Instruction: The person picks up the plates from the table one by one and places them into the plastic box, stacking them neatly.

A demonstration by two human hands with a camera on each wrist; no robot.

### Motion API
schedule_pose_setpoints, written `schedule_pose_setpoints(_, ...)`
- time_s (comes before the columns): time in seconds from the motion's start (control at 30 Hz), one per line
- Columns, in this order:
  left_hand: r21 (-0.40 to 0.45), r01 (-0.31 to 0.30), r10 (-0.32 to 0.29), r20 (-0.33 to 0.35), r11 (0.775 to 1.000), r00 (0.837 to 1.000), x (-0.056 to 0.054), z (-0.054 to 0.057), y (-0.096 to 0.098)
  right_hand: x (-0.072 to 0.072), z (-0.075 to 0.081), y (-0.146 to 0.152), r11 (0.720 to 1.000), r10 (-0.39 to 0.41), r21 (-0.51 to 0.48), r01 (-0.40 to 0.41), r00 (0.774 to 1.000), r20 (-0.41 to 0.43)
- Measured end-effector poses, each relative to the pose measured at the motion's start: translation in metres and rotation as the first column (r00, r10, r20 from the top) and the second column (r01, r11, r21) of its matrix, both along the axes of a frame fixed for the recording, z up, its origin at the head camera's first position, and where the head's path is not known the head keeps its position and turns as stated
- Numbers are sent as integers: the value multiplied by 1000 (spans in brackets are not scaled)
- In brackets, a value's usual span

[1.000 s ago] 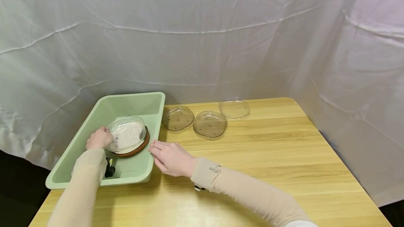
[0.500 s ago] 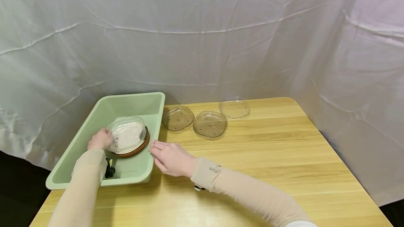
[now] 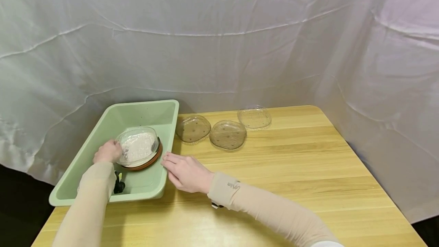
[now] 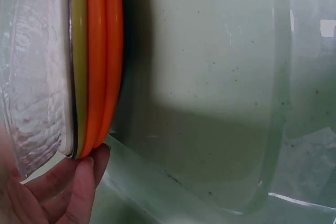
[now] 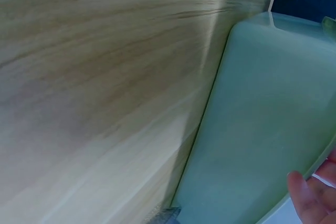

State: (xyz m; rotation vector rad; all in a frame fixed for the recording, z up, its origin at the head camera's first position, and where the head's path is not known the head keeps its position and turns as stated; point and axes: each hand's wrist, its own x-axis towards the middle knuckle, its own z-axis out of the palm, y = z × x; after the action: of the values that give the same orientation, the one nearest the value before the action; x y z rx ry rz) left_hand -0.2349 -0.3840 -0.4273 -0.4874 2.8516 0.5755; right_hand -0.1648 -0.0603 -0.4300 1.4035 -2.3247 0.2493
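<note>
Inside a green plastic tub (image 3: pixel 156 110) sits a stack of plates, with orange plates (image 4: pixel 102 51) lowest, a yellowish one and a white plate (image 4: pixel 62 87) above. A clear glass dish (image 3: pixel 138 146) tops the stack. My left hand (image 3: pixel 108 151) holds the stack's left edge; in the left wrist view its fingertips and thumb meet at the orange rims. With my right hand (image 3: pixel 188 174) I grip the tub's right rim, fingers over the edge and thumb outside, as the right wrist view also shows.
Two brownish glass plates (image 3: pixel 193 129) and a clear glass plate (image 3: pixel 254 117) lie right of the tub on the wooden table (image 3: pixel 291 170). A grey curtain (image 3: pixel 212 60) hangs behind. The tub reaches the table's left edge.
My left hand shifts very slightly at the stack's edge. The right hand, tub and plates stay where they were.
</note>
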Motion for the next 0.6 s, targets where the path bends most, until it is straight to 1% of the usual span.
schedule_pose_setpoints(0.13, -16, -12, 11, -17, 1000, 1000, 0, -1, 0, -1, -4, 1, 999, 13, -30, -13, 1000, 0)
schedule_pose_setpoints(0.23, -31, -34, 33, -50, 999, 998, -1, 0, 1, -2, -6, 1, 999, 21, -38, -21, 1000, 18)
schedule_pose_setpoints(0.4, -44, -68, 62, -131, 997, 989, -2, 2, 4, -3, -10, 3, 996, 29, -82, -22, 996, 84)
schedule_pose_setpoints(0.6, -43, -65, 53, -229, 997, 972, -4, 6, 8, -2, -12, 7, 991, 49, -132, -26, 984, 173)
